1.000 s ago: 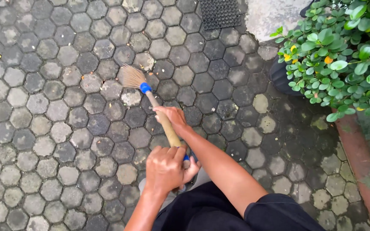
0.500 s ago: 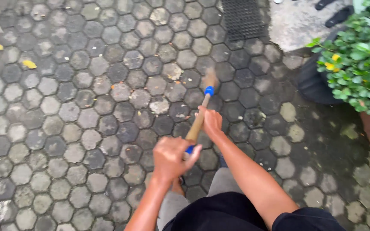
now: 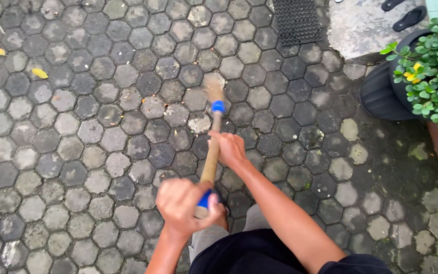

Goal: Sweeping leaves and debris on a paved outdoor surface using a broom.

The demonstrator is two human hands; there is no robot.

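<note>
Hexagonal paving [image 3: 77, 132], damp and mossy: a person grips a short broom [image 3: 213, 137].
Light, stiff wooden handle, springy bristles at 12 o'clock; left hand [image 3: 181, 203] wraps fingers around the butt, right hand [image 3: 227, 148] mid-shaft.

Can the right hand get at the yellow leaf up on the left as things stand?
Probably not: the right hand is clamped on the broom handle, and the yellow leaf lies far off across bare paving, beyond the bristles.
</note>
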